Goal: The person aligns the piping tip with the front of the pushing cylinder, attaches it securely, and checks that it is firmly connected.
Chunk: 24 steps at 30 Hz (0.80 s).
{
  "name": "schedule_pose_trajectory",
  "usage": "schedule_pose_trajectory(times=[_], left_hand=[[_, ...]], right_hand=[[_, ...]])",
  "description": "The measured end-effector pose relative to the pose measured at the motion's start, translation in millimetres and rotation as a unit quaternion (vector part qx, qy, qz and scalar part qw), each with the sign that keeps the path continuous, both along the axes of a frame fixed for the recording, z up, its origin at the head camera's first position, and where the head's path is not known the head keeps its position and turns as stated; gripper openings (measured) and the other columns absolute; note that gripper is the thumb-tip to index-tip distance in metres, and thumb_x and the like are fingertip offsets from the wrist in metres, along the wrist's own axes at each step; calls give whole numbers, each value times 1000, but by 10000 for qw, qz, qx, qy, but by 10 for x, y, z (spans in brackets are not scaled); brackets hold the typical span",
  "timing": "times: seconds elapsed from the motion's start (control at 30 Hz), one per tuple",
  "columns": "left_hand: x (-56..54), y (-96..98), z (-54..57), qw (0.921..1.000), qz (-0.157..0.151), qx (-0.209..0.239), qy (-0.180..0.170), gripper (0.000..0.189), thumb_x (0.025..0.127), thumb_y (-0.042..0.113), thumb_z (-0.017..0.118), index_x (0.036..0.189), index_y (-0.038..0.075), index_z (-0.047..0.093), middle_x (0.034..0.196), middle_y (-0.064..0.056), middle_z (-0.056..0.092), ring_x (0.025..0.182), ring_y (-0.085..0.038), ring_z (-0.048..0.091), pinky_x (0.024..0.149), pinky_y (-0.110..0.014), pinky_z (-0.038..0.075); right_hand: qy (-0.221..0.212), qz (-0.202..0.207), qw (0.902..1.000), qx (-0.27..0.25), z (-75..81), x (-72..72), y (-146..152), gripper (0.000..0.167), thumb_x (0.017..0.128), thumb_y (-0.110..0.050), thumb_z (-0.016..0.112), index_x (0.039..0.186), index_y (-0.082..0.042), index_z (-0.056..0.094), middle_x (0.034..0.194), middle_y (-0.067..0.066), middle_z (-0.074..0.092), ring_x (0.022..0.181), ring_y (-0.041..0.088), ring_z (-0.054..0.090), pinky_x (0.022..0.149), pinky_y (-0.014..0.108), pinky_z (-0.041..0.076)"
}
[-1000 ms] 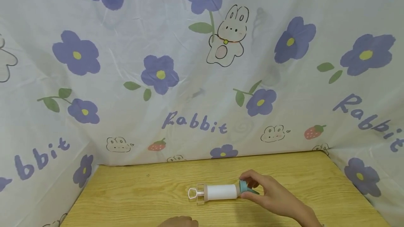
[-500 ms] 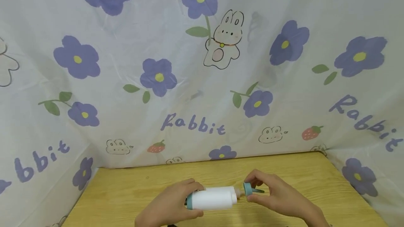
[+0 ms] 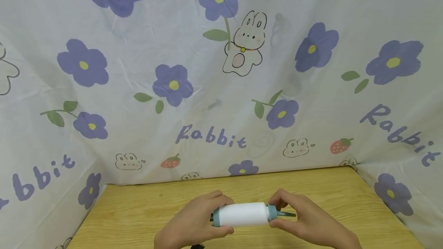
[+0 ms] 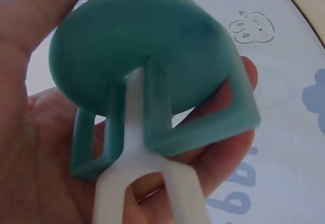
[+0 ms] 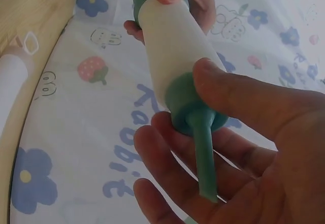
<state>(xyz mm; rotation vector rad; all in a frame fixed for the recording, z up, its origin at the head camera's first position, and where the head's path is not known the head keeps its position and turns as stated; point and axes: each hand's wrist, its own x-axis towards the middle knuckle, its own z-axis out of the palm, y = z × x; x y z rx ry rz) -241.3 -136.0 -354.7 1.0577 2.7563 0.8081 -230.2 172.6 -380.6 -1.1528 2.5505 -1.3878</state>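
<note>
A syringe-like tool lies level above the wooden table in the head view, with a thick white barrel [image 3: 243, 214]. My left hand [image 3: 195, 218] grips its left end round a teal end cap [image 4: 127, 41] with finger loops. A white forked plunger handle [image 4: 133, 158] sticks out through that cap in the left wrist view. At the other end my right hand [image 3: 301, 220] pinches a teal nozzle cap [image 5: 185, 102] between thumb and fingers. The nozzle cap sits against the barrel's end; whether it is fastened, I cannot tell. Its narrow spout [image 5: 204, 158] points toward my right palm.
A second similar tool [image 5: 12, 76], white with a pale pinkish end, lies on the wooden table [image 5: 38, 3] in the right wrist view. In the head view it is hidden behind the held one. A flower-and-rabbit cloth [image 3: 211, 95] hangs behind and at both sides.
My left hand came in from the bottom edge with the white barrel and moved it right. The teal nozzle cap, held apart from it before, now meets the barrel's end.
</note>
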Motion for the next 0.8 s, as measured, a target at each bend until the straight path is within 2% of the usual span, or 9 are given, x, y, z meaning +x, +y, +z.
schedule_pose_trajectory(times=[0.1, 0.2, 0.3, 0.37, 0.47, 0.53, 0.6, 0.7, 0.8], left_hand=[[32, 12, -51, 10000, -59, 60, 19, 42, 84, 46, 77, 119, 26, 65, 108, 13, 61, 86, 1, 54, 72, -20, 48], [65, 26, -102, 9998, -126, 145, -25, 42, 85, 44, 76, 121, 26, 65, 109, 12, 60, 86, 0, 54, 73, -21, 49], [97, 44, -151, 9996, -178, 178, -151, 42, 86, 46, 75, 121, 26, 64, 109, 12, 60, 86, 1, 54, 72, -21, 49], [116, 56, -184, 9993, -196, 188, -252, 43, 87, 47, 74, 122, 26, 64, 110, 11, 61, 86, 1, 54, 72, -21, 49], [137, 68, -228, 9989, -203, 192, -381, 44, 87, 48, 74, 122, 25, 64, 111, 10, 62, 87, 1, 55, 72, -21, 49], [146, 70, -250, 9986, -219, 190, -449, 45, 87, 49, 74, 123, 24, 64, 112, 10, 62, 87, 1, 55, 72, -21, 49], [129, 69, -249, 9986, -188, 185, -461, 45, 86, 48, 74, 123, 24, 64, 111, 10, 62, 87, 0, 55, 73, -22, 49], [70, 45, -204, 9992, -70, 89, -371, 45, 86, 47, 76, 123, 24, 64, 111, 10, 61, 88, -3, 55, 74, -24, 50], [-23, -7, -106, 9996, 85, -108, -237, 46, 86, 46, 76, 124, 23, 64, 112, 9, 61, 88, -7, 57, 74, -27, 50]], right_hand=[[-267, 117, 9996, -65, -41, 41, 25, 22, 98, -28, 64, 118, -21, 59, 110, -4, 69, 94, 4, 63, 77, 26, 56], [-795, 119, 9968, -22, -74, 75, 49, 13, 103, -25, 56, 112, -19, 63, 102, -5, 70, 88, 6, 64, 74, 26, 55], [-1131, 16, 9935, 120, -110, 103, 68, 19, 106, -25, 48, 111, -20, 66, 97, -7, 70, 84, 5, 63, 71, 26, 53], [-1127, 51, 9935, 168, -145, 125, 84, 18, 105, -24, 50, 117, -19, 63, 98, -7, 69, 85, 5, 62, 73, 26, 51], [-979, 283, 9948, 47, -203, 170, 113, 25, 101, -22, 59, 126, -17, 56, 102, -4, 66, 88, 5, 62, 76, 25, 53], [-831, 451, 9955, -94, -233, 188, 126, 29, 98, -20, 63, 125, -16, 53, 99, -3, 65, 87, 4, 62, 76, 25, 54], [-571, 450, 9973, -127, -235, 170, 135, 25, 98, -20, 64, 121, -17, 53, 97, -3, 64, 84, 4, 62, 74, 25, 55], [-454, 251, 9980, 353, -157, 115, 156, 24, 99, -26, 63, 121, -21, 54, 99, -7, 63, 85, 3, 60, 73, 25, 54], [-852, 153, 9866, 1379, -29, 110, 191, 33, 96, -39, 65, 124, -26, 53, 104, -10, 60, 89, 3, 58, 72, 26, 51]])
